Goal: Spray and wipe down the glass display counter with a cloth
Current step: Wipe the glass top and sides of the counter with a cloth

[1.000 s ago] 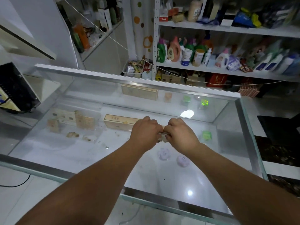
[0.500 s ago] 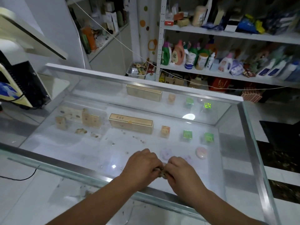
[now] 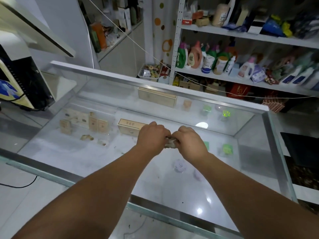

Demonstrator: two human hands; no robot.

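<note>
cloth: small crumpled brownish cloth (image 3: 170, 143), pinched between both hands over the middle of the glass display counter (image 3: 172, 192), so it lies straight under the fingers, not off to either side.
left hand (image 3: 152, 138): curled closed on the left end of the cloth, knuckles up.
right hand (image 3: 190, 141): curled closed on the right end, touching or almost touching the left hand.
axis: the wad seems to run left to right between the two fists; most of it is hidden, so its full shape can't be told.
nearer hand: neither, both reach equally far across the glass.
next move, as i judge it: wiping strokes can go near or far from here; bare glass lies on all sides.
spray bottle: none visible near the counter.
inside the counter: long wooden box (image 3: 131, 129) just left of the hands, small tan boxes (image 3: 97, 124) farther left, green packets (image 3: 227, 149) to the right, pale round items (image 3: 179, 165) nearer.
</note>
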